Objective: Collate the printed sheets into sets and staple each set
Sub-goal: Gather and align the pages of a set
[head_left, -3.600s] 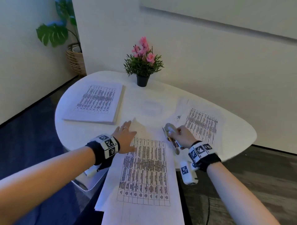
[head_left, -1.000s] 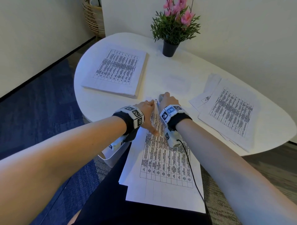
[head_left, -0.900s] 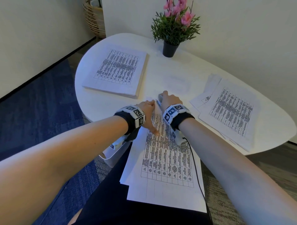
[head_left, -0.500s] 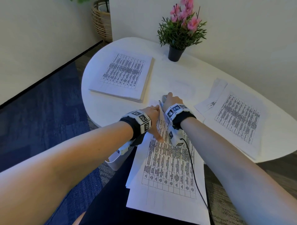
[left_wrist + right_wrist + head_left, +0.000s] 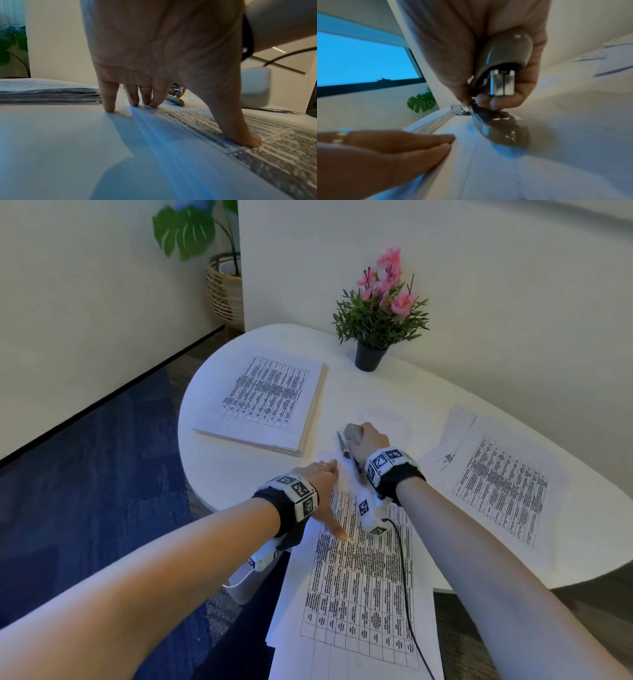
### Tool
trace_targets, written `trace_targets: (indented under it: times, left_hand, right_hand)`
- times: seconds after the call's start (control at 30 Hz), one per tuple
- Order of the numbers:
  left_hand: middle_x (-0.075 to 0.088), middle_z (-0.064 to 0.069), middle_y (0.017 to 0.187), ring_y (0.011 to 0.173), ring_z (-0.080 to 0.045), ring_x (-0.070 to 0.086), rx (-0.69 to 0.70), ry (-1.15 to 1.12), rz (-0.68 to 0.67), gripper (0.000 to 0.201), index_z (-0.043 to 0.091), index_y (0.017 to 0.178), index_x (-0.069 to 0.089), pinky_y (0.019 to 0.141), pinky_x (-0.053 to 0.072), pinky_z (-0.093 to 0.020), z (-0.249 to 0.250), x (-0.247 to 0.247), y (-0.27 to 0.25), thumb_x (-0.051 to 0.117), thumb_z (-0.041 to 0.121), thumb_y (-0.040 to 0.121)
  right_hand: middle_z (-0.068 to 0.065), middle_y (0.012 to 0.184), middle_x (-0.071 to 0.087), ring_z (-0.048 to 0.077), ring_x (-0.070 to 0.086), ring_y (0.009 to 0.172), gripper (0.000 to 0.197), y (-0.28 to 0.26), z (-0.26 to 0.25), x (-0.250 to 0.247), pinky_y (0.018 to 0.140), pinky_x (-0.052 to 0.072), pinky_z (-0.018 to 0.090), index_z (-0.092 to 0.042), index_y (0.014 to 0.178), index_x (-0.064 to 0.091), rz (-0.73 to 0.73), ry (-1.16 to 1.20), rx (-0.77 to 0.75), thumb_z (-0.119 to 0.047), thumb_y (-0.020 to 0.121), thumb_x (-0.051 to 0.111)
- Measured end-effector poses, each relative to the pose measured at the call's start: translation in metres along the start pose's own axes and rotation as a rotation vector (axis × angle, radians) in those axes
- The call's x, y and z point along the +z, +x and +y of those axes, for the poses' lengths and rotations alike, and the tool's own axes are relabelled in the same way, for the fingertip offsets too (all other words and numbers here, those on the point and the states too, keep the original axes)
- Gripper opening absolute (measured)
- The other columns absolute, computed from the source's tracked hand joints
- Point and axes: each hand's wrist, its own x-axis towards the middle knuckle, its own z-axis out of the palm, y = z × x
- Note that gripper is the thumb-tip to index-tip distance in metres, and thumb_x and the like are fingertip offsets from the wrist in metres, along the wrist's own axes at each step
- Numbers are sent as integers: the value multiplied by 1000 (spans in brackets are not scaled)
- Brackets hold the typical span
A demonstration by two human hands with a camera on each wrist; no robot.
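A set of printed sheets (image 5: 359, 583) hangs over the table's near edge toward my lap. My left hand (image 5: 323, 484) presses flat on its top left part, fingers (image 5: 109, 102) straight and thumb (image 5: 240, 129) spread on the print. My right hand (image 5: 368, 441) grips a grey stapler (image 5: 351, 436) at the set's top corner. In the right wrist view the stapler (image 5: 501, 65) stands with its metal base (image 5: 488, 124) on the paper and its head raised. A thick stack of sheets (image 5: 263, 398) lies far left. A looser pile (image 5: 500, 477) lies at the right.
A potted pink flower (image 5: 380, 313) stands at the back of the white table (image 5: 376, 392). A white bin (image 5: 246, 583) sits under the near left edge. A wicker basket with a plant (image 5: 224, 289) stands by the wall. A black cable (image 5: 404, 577) trails across the sheets.
Since 3.6 s ago my right hand brought the stapler from the set's right side to its top corner beside my left hand. Over the last second both hands have kept their places.
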Motion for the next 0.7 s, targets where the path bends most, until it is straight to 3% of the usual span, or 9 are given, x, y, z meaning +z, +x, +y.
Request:
trace_targets:
  times: [0.1,0.17,0.27,0.33,0.4,0.47,0.53,0.63,0.7]
  left_hand:
    - [5,1,161,143,-21,22,32,42,-16,144,11,152,1,108,35,-43,-1,-6,1,60,89,47]
    - [4,2,161,144,-20,21,32,0,-25,134,14,153,4,110,33,-41,-1,-12,0,57,88,54]
    - [15,-1,159,143,-20,24,-20,-272,108,120,15,153,8,113,27,-38,4,-17,5,66,74,66]
    - [32,-3,153,137,-20,37,-47,-557,240,117,13,152,14,111,33,-36,9,-17,14,77,59,65]
    - [51,-4,139,126,-21,50,-57,-734,275,110,10,147,30,106,40,-38,17,-18,20,87,44,60]
    - [69,-6,112,106,-21,64,-69,-723,286,73,10,121,62,92,51,-36,20,-17,25,90,35,58]
    - [73,-9,91,85,-20,68,-98,-691,275,42,10,92,73,76,54,-33,20,-18,27,87,34,62]
    - [74,-10,85,70,-18,66,-127,-747,191,34,10,85,76,68,54,-30,16,-17,31,86,33,63]
    - [74,-9,83,75,-21,71,-116,-802,133,30,10,83,76,74,58,-31,14,-17,34,86,29,62]
  right_hand:
    - [16,106,56,26,57,75,46,-19,16,-9,56,44,29,-3,127,34,25,97,-19,-28,94,53]
    - [13,101,55,20,53,69,43,-34,26,-15,48,37,25,-2,123,35,-12,119,-34,-25,92,54]
    - [11,104,55,23,56,80,40,-57,38,-24,52,40,24,-7,121,39,-59,143,-83,-22,89,57]
    - [10,110,53,24,57,87,43,-68,42,-28,60,45,25,-9,124,42,-81,116,-150,-19,86,60]
    - [11,116,50,26,57,92,44,-75,43,-31,69,47,28,-11,124,49,-75,88,-208,-14,83,63]
    - [8,110,51,25,57,92,40,-79,44,-34,73,47,28,-12,121,57,-61,93,-267,-12,81,65]
    - [3,104,50,19,53,91,42,-81,47,-37,74,42,25,-15,122,61,-66,97,-310,-12,81,68]
    - [4,112,52,15,50,93,48,-80,53,-39,80,40,23,-21,126,60,-95,118,-336,-16,79,73]
    - [2,110,53,14,50,93,48,-79,56,-41,81,41,23,-22,125,61,-107,125,-363,-14,79,73]
